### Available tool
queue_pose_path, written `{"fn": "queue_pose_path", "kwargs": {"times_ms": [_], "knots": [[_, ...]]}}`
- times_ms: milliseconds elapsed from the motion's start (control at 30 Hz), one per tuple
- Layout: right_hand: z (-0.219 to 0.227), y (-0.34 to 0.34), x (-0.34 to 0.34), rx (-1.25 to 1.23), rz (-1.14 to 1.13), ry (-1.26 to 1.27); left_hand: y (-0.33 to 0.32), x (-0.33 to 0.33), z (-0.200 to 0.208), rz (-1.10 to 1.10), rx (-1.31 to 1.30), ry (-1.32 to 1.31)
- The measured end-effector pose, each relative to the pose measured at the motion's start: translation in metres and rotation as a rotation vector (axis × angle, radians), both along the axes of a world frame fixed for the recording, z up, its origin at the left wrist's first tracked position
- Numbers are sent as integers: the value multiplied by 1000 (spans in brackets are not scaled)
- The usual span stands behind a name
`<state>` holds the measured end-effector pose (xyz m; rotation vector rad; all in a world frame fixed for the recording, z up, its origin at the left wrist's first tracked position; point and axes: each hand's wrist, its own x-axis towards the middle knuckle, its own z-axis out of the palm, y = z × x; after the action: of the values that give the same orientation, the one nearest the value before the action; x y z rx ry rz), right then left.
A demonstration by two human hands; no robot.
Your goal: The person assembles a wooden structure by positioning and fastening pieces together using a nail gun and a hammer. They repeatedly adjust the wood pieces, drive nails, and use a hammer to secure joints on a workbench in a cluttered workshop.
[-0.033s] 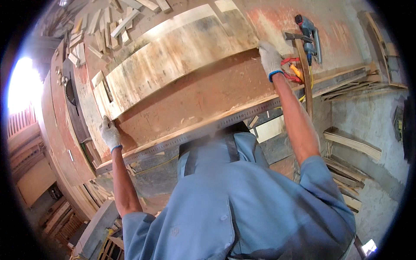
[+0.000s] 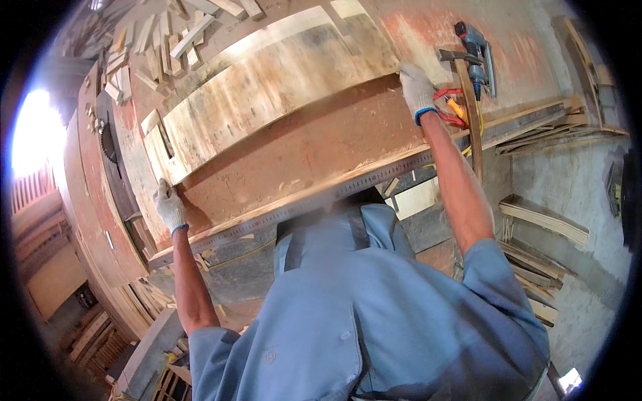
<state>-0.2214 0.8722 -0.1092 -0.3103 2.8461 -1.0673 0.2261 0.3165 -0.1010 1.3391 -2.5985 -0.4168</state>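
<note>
Looking down from head height, a person in a blue work shirt stretches both arms out over a workshop bench. One large, pale, scuffed wooden board lies flat across the bench, reaching from one hand to the other. The left hand, in a white knitted glove, is closed over the board's near-left corner by the bench edge. The right hand, gloved the same way, presses on the board's far-right corner; whether its fingers curl around the edge cannot be told. The bench top is reddish-brown and worn, dusted with sawdust, with a long metal rule running along its front edge. Just beyond the right hand lie a pair of red-handled pliers, one wooden-handled hammer and one grey-blue power tool. Many short offcuts of pale wood are scattered at the far left of the bench. More wooden slats are stacked to the lower right.
</note>
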Motion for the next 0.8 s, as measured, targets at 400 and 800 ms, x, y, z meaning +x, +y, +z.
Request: {"fn": "queue_pose_path", "kwargs": {"times_ms": [400,800], "knots": [[-17,10,-6,-7,61,43,1,-1,1,-33,-13,51],[-13,3,-4,-97,27,85,-2,3,-3,-21,-24,54]]}}
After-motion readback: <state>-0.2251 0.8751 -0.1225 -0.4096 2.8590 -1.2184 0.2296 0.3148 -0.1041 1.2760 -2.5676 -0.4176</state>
